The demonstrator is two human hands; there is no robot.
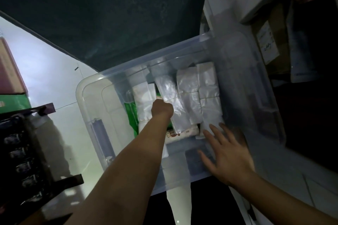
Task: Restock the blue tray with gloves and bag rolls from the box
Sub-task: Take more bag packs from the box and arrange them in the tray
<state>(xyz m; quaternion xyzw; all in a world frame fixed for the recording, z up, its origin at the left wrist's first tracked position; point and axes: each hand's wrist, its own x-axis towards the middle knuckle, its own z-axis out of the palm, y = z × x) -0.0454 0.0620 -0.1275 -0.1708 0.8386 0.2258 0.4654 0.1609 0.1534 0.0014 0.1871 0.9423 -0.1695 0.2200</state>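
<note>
A clear plastic box (87, 97) stands on the floor with several white plastic-wrapped packs (206, 86) and rolls inside, plus a green pack (132, 115) at the left. My left hand (161, 108) reaches deep into the box; its fingers point down among the packs and are hidden from me, so what they hold is unclear. My right hand (226, 153) lies flat with spread fingers on the box's near right side, fingertips beside a white pack. The blue tray is not in view.
A dark rack (27, 151) with compartments stands at the left. Cardboard boxes (270, 42) sit on shelving at the upper right. A dark green surface (109, 14) hangs over the far side. The pale floor (45, 69) shows at the left.
</note>
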